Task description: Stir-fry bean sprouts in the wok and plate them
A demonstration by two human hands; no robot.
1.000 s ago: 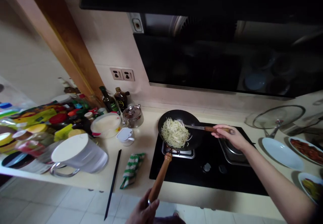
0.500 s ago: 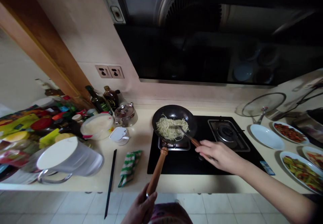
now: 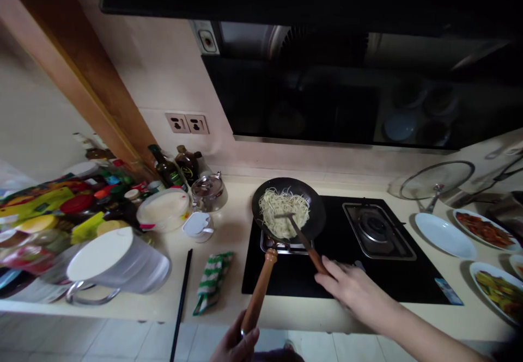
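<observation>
A black wok (image 3: 317,212) sits over the left burner, with pale shredded food (image 3: 281,204) heaped in it. My left hand (image 3: 237,340) is wrapped round the wok's wooden handle (image 3: 261,288), which points down toward me. In my right hand (image 3: 351,286) is a spatula (image 3: 302,237), gripped by its wooden handle. The spatula's metal blade rests on top of the shreds, near the middle of the wok. I cannot tell exactly what kind of food the shreds are.
Right of the bare second burner (image 3: 373,226) stand a white plate (image 3: 445,235), plates of cooked food (image 3: 484,228) and a glass lid (image 3: 437,179). On the left are a large pitcher (image 3: 122,261), a green checked cloth (image 3: 213,283), black chopsticks (image 3: 182,302), a lidded pot (image 3: 209,192) and several jars.
The spatula's blade has shifted left and nearer to me over the shreds, and its handle is now steeper. The whole view has tilted slightly; both grips are kept.
</observation>
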